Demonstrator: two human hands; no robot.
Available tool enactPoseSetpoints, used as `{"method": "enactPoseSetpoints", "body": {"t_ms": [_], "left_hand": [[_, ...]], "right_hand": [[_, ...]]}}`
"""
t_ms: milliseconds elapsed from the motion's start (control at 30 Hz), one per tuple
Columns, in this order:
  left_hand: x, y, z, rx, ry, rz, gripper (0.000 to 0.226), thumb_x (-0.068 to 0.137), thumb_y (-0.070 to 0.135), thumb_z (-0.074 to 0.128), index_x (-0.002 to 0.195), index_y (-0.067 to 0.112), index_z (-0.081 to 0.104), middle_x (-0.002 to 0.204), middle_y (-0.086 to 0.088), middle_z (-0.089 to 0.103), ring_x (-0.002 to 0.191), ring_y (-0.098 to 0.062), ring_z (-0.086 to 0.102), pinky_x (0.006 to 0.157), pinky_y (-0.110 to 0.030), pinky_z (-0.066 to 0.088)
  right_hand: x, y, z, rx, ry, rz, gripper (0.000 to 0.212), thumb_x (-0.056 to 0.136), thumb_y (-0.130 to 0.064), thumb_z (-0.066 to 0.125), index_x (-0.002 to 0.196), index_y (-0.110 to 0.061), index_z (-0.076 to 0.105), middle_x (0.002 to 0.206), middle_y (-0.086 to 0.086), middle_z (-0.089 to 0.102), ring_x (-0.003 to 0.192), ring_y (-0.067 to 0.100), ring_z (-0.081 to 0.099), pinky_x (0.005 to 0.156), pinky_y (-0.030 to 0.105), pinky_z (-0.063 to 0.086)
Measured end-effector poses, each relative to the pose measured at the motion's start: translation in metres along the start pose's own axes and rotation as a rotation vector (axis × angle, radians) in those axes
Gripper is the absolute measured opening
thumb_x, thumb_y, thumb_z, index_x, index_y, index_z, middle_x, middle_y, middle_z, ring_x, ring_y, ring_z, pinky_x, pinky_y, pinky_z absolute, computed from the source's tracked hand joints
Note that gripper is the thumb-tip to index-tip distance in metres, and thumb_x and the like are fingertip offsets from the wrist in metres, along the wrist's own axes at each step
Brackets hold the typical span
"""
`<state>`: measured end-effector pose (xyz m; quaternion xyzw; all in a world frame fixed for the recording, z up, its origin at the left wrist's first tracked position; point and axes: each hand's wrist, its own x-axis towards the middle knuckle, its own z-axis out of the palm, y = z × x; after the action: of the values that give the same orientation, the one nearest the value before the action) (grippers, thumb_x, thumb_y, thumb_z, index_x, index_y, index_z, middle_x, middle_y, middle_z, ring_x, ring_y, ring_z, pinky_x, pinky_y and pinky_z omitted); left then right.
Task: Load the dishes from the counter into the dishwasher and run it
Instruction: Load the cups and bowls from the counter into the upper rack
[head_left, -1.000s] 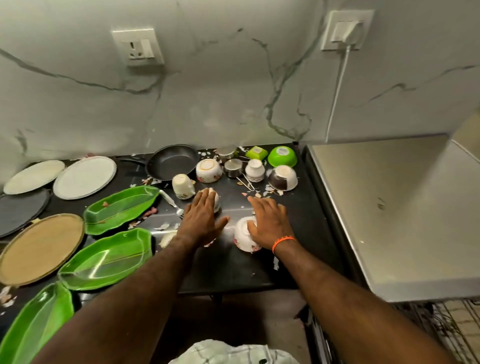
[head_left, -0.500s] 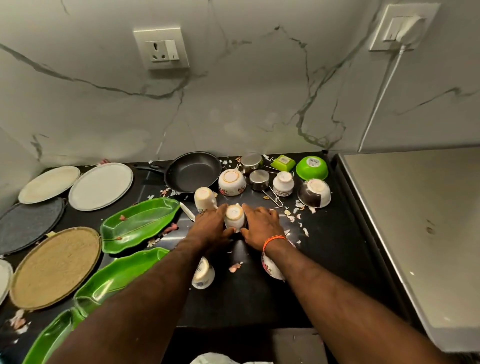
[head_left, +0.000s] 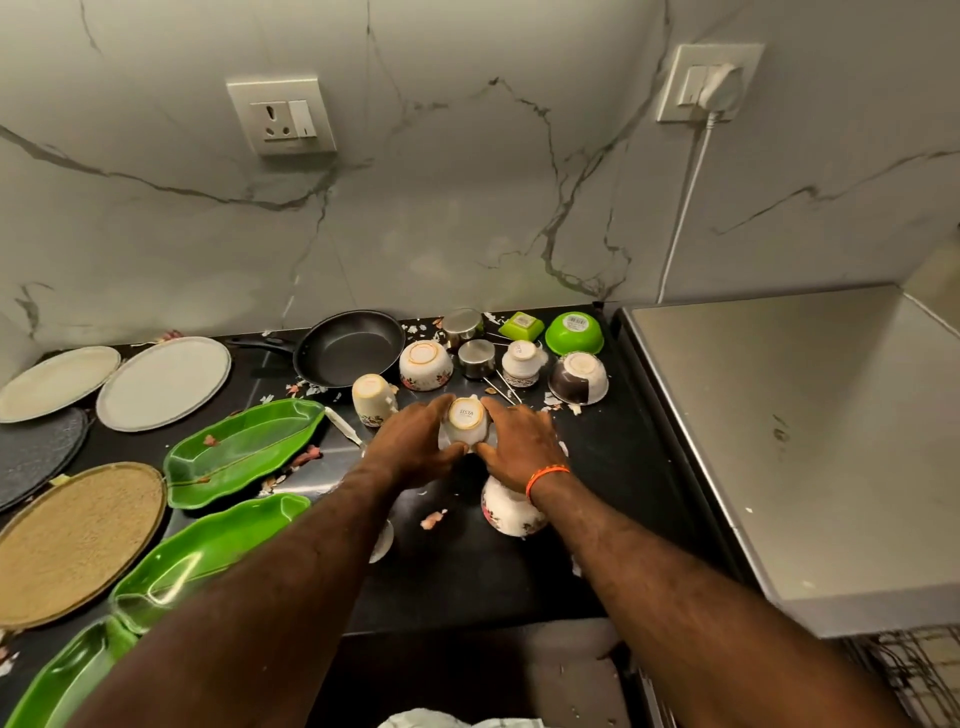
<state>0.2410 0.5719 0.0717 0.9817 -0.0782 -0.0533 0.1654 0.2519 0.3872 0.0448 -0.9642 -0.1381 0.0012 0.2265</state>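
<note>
An upturned white cup (head_left: 466, 420) stands on the black counter (head_left: 613, 467), held between both hands. My left hand (head_left: 410, 447) grips its left side and my right hand (head_left: 514, 441) grips its right side, thumbs wrapped near its base. Under my right wrist lies an upturned floral bowl (head_left: 509, 512). Another white cup (head_left: 383, 540) is mostly hidden under my left forearm. Behind stand a floral cup (head_left: 371, 397), a floral bowl (head_left: 425, 364), a small white cup (head_left: 521, 361), a dark bowl (head_left: 579, 376) and a green bowl (head_left: 574, 331).
A black frying pan (head_left: 350, 345) sits at the back. Green leaf-shaped trays (head_left: 244, 452) and round plates (head_left: 163, 382) fill the left side. Two steel cups (head_left: 475, 358) and a green square dish (head_left: 521, 325) stand near the wall. The steel dishwasher top (head_left: 805, 441) is right, with a wire rack (head_left: 904, 670) below.
Both hands left the near bowl and cup, reached further back and closed round the upturned white cup. In the last half second they barely moved.
</note>
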Motion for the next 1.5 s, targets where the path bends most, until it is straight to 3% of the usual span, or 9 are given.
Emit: {"method": "enactPoseSetpoints", "body": {"t_ms": [267,467,633,833,967,1133,1300,1400,1500], "left_hand": [[-0.017,0.076,0.006,0.012,0.068,0.129,0.084,0.082,0.054,0.071,0.152,0.028,0.034,0.140,-0.007,0.059,0.128,-0.027,0.054,0.104,-0.042,0.047],[-0.032,0.153,0.029,0.012,0.102,0.296,0.084,0.081,0.059,0.071,0.152,0.030,0.037,0.139,-0.005,0.062,0.126,-0.027,0.058,0.101,-0.043,0.049],[-0.043,0.229,0.056,0.016,0.063,0.425,0.082,0.080,0.057,0.071,0.151,0.028,0.041,0.133,-0.010,0.065,0.121,-0.032,0.060,0.099,-0.043,0.050],[-0.063,0.320,0.099,-0.064,-0.029,0.584,0.079,0.076,0.053,0.061,0.149,0.027,0.044,0.120,-0.005,0.071,0.114,-0.028,0.064,0.097,-0.037,0.050],[-0.080,0.369,0.135,-0.113,-0.112,0.698,0.076,0.079,0.055,0.062,0.147,0.026,0.046,0.126,-0.004,0.070,0.117,-0.027,0.062,0.099,-0.040,0.049],[-0.092,0.425,0.178,-0.044,-0.213,0.907,0.075,0.078,0.055,0.067,0.143,0.021,0.052,0.120,-0.007,0.072,0.107,-0.030,0.067,0.094,-0.040,0.052],[-0.104,0.467,0.226,-0.048,-0.394,1.012,0.074,0.077,0.046,0.077,0.143,0.022,0.052,0.126,-0.007,0.070,0.112,-0.027,0.067,0.097,-0.037,0.052],[-0.107,0.483,0.259,-0.068,-0.517,1.110,0.063,0.076,0.042,0.077,0.134,0.026,0.059,0.119,-0.001,0.073,0.108,-0.022,0.069,0.093,-0.037,0.055],[-0.105,0.490,0.300,0.008,-0.622,1.150,0.070,0.078,0.042,0.076,0.142,0.023,0.054,0.129,-0.001,0.069,0.116,-0.022,0.065,0.098,-0.040,0.051]], "right_hand": [[-0.067,0.041,-0.053,0.044,0.156,0.044,0.064,0.080,-0.042,0.071,0.139,-0.029,0.049,0.128,0.004,0.064,0.120,0.028,0.056,0.100,0.042,0.039],[-0.138,0.087,-0.090,0.044,0.230,0.115,0.072,0.078,-0.035,0.070,0.144,-0.028,0.044,0.130,0.006,0.063,0.118,0.031,0.056,0.101,0.043,0.041],[-0.207,0.140,-0.114,0.054,0.281,0.182,0.076,0.078,-0.042,0.073,0.145,-0.029,0.040,0.128,0.006,0.064,0.115,0.033,0.057,0.099,0.044,0.041],[-0.293,0.200,-0.130,0.061,0.363,0.366,0.070,0.083,-0.049,0.067,0.145,-0.029,0.039,0.124,0.003,0.064,0.110,0.030,0.056,0.095,0.044,0.041],[-0.351,0.228,-0.130,0.087,0.417,0.504,0.075,0.078,-0.039,0.073,0.143,-0.030,0.038,0.123,0.007,0.063,0.112,0.031,0.056,0.096,0.047,0.044],[-0.415,0.259,-0.120,0.112,0.468,0.714,0.074,0.075,-0.036,0.073,0.141,-0.031,0.040,0.126,0.005,0.061,0.115,0.031,0.056,0.097,0.046,0.047],[-0.467,0.279,-0.096,0.138,0.476,0.912,0.071,0.078,-0.042,0.072,0.141,-0.033,0.039,0.130,0.005,0.060,0.117,0.030,0.053,0.098,0.046,0.045],[-0.490,0.288,-0.075,0.139,0.478,1.014,0.069,0.080,-0.043,0.070,0.141,-0.031,0.040,0.128,0.004,0.062,0.117,0.031,0.054,0.101,0.047,0.040],[-0.504,0.296,-0.049,0.177,0.459,1.132,0.070,0.081,-0.048,0.066,0.143,-0.032,0.037,0.126,0.004,0.063,0.115,0.031,0.055,0.101,0.047,0.040]]}}
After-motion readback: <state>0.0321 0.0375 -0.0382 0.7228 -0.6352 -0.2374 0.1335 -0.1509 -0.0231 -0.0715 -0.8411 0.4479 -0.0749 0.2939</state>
